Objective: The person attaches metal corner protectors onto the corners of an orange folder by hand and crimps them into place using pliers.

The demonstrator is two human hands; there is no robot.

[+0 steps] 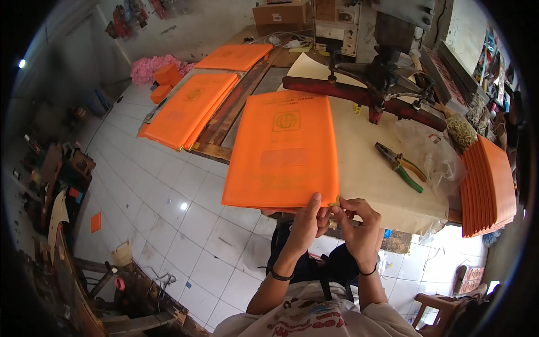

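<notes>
One orange folder [286, 149] is pinched by the left hand [306, 227], thumb on top, while the right hand [359, 224], fingertips nearly together, grips its yellowish corner piece [335, 201]

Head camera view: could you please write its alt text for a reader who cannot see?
A person's left hand and right hand grip the near right corner of an orange folder at a workbench. Pliers lie to its right; more orange folders lie to its left.
</notes>
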